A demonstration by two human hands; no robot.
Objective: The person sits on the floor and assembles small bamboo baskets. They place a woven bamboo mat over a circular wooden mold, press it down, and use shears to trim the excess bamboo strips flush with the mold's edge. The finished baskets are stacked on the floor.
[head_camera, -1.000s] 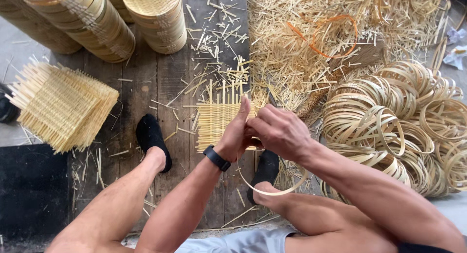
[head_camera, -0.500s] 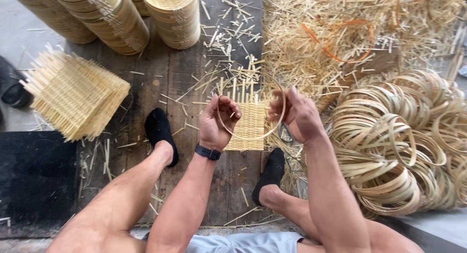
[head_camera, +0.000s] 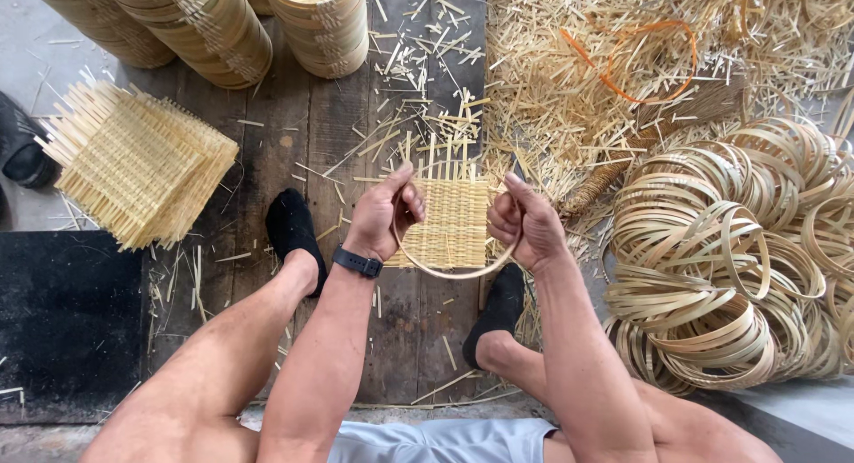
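Bamboo hoop (head_camera: 455, 272), a thin bent strip, hangs as an open curve between the two hands, directly over a small woven mat (head_camera: 452, 221) that lies on the dark plank floor (head_camera: 285, 116). Left hand (head_camera: 384, 216) is clenched on one end of the hoop, right hand (head_camera: 520, 223) is clenched on the other, each gripping near the tip, likely so the springy strip keeps its bend. The mat sits between the person's two black-socked feet, close under the hoop, so both stay within easy reach.

Taking the woven mat as landmark: to its left, well apart, lies a stack of woven mats (head_camera: 133, 165) with loose strip ends sticking out. Beyond it, at the far edge of the floor, lie stacked round baskets (head_camera: 320, 23). To its right sits a heap of bamboo rings (head_camera: 721, 258), near the right hand. Behind and to the right, bamboo offcuts (head_camera: 623, 63) cover the floor.
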